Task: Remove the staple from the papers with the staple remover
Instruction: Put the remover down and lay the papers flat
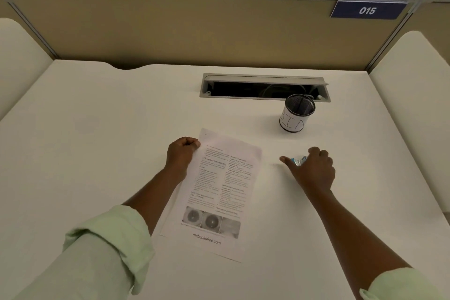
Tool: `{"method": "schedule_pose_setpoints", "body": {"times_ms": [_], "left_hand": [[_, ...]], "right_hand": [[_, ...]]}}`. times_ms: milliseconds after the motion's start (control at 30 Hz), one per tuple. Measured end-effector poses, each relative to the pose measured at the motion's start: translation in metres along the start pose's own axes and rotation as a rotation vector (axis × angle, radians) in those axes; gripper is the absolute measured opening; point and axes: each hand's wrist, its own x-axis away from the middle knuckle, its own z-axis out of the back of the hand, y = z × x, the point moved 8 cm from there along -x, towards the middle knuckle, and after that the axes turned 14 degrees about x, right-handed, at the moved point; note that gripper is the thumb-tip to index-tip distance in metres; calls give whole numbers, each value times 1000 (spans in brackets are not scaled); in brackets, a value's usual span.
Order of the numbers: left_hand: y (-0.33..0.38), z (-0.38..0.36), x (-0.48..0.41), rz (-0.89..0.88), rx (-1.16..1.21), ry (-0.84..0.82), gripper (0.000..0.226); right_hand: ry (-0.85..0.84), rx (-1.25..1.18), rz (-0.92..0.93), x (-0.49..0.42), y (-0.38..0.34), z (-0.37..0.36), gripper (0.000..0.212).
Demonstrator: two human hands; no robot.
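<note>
Your left hand (181,153) is curled, pinching the upper-left corner of the papers (214,192) lying mid-frame on the desk (97,129). Right of centre, your right hand (313,169) closes its fingers over the blue staple remover (298,161), thumb out.

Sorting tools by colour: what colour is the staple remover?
Light blue staple remover, under the right hand; head view.

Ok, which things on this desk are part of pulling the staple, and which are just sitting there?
Part of the job:
- papers, top left corner pinched by the left hand
- staple remover, blue, under the right hand

Just sitting there:
- mesh pen cup
- open cable hatch
- 015 sign
</note>
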Motion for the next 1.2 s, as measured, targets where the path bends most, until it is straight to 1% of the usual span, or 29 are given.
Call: {"method": "schedule_pose_setpoints", "body": {"times_ms": [67, 100, 133, 200, 267, 300, 400, 433, 500, 600, 700, 767, 800, 833, 867, 900, 967, 1033, 1100, 1200], "left_hand": [[-2, -1, -1, 21, 83, -32, 5], [-4, -2, -2, 38, 130, -59, 4], [-6, -4, -2, 61, 185, -87, 5], [-10, -7, -4, 112, 309, -120, 9], [-13, -8, -6, 135, 405, -115, 10], [-14, -8, -7, 138, 443, -102, 11], [-15, -3, -10, 118, 488, -44, 11], [-16, -3, -11, 112, 470, -31, 10], [-18, -2, -11, 105, 331, -13, 10], [-19, 1, -6, 37, -35, 13, 30], [-18, -4, 5, -108, -266, -17, 59], [-13, -8, 9, -255, -421, -19, 76], [-9, -11, 12, -344, -512, -13, 80], [-5, -13, 15, -418, -610, -3, 82], [-4, -15, 17, -455, -716, 1, 82], [-6, -16, 17, -455, -819, -1, 82], [-22, -16, 15, -422, -1001, -31, 85], [-40, -14, 16, -439, -1134, -68, 93], [-52, -10, 18, -493, -1170, -95, 98], [-57, -7, 14, -531, -1166, -96, 100]], "right_hand": [[97, -87, 99, 8, -19, 8, 79], [99, -185, 147, 15, -31, 7, 73], [56, -316, 168, 23, -42, 3, 67], [-122, -556, 142, 39, -62, -13, 63], [-350, -697, 96, 57, -80, -34, 58], [-426, -729, 88, 64, -88, -44, 51], [-478, -720, 46, 71, -100, -57, 20], [-495, -725, 9, 71, -102, -61, 17], [-522, -751, -49, 67, -107, -66, 17], [-512, -766, -102, 55, -115, -65, 16], [-474, -763, -109, 44, -126, -63, 25], [-456, -787, -110, 39, -136, -61, 32], [-454, -802, -102, 37, -141, -60, 36], [-457, -807, -82, 36, -148, -60, 40], [-454, -792, -48, 36, -155, -58, 44], [-425, -746, 4, 35, -162, -55, 49], [-302, -589, 133, 34, -171, -46, 57], [-196, -443, 248, 39, -174, -39, 60], [-165, -303, 333, 49, -172, -44, 62], [-188, -127, 444, 63, -166, -65, 70]]}}
